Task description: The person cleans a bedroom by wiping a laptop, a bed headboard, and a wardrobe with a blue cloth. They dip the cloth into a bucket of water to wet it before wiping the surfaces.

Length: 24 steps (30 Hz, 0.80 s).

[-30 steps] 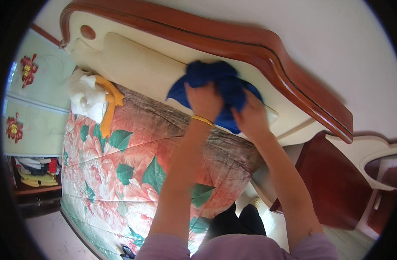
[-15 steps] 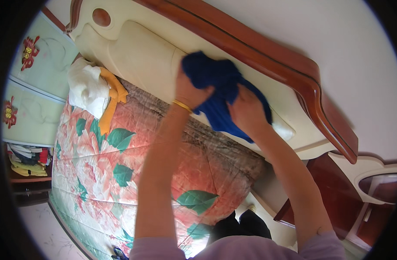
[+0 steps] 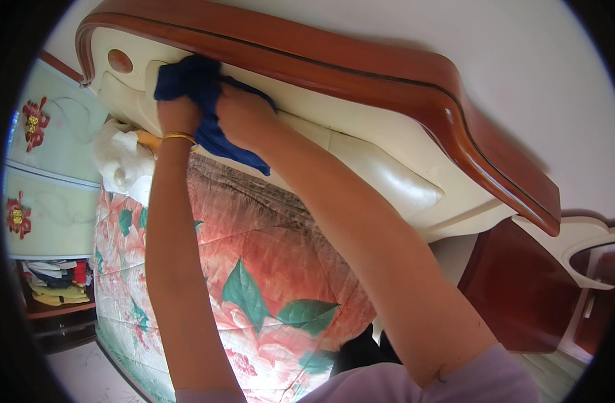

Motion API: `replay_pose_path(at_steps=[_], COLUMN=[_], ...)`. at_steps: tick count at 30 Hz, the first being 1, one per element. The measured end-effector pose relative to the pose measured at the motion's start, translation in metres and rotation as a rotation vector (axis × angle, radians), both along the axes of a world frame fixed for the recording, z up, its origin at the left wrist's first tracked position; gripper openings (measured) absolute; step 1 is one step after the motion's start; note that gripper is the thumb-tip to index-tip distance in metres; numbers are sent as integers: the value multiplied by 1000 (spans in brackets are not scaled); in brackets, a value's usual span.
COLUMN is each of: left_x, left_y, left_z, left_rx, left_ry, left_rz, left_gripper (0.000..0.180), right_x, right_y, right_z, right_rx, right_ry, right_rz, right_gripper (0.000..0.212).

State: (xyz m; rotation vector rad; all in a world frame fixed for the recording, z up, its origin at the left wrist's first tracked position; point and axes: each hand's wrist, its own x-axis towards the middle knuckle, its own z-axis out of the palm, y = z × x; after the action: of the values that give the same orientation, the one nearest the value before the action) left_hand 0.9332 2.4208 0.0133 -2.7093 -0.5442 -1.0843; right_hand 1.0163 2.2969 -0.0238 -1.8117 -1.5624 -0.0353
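Observation:
A dark blue cloth (image 3: 188, 77) lies bunched against the cream padded headboard (image 3: 301, 140), toward its left part. My left hand (image 3: 178, 115), a yellow band at its wrist, is closed on the cloth's left side; most of its fingers are hidden in the folds. On the cloth's right side, my right hand (image 3: 243, 119) grips the fabric with curled fingers. Part of the cloth hangs below and between the two hands, over the lower edge of the padding.
Brown wood (image 3: 388, 70) trims the headboard's top. A floral quilt (image 3: 247, 235) covers the bed. White cloth (image 3: 123, 158) and an orange piece (image 3: 147, 140) lie at its left. Beyond stand a sliding-door wardrobe (image 3: 52, 174) with folded clothes (image 3: 59, 282), and a reddish-brown cabinet (image 3: 516, 289) at right.
Both hands have moved left along the headboard, carrying the blue cloth with them. The view has shifted, and my left forearm now covers part of the orange piece.

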Motion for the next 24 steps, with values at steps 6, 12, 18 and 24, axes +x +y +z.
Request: replay_pose_path(at_steps=[6,12,18,24], left_x=[31,45,57,34], left_y=[-111,-220,-349,-399], left_z=[-17,-77,-183,-275], left_rx=[-12,-89,-506,-748], left_ry=[-116,-104,-278,-311], left_rz=[-279,-170,-141,-169], left_gripper=[19,27,37,30], right_x=[23,39,30,5], right_y=[-121,-255,-314,-330], right_z=[-4,-56,-117,-223], right_rx=[-156,109,238,309], right_ry=[27,-164,-170,142], right_rz=[-127,-323,-595,-562], right_gripper=[32,46,47,43])
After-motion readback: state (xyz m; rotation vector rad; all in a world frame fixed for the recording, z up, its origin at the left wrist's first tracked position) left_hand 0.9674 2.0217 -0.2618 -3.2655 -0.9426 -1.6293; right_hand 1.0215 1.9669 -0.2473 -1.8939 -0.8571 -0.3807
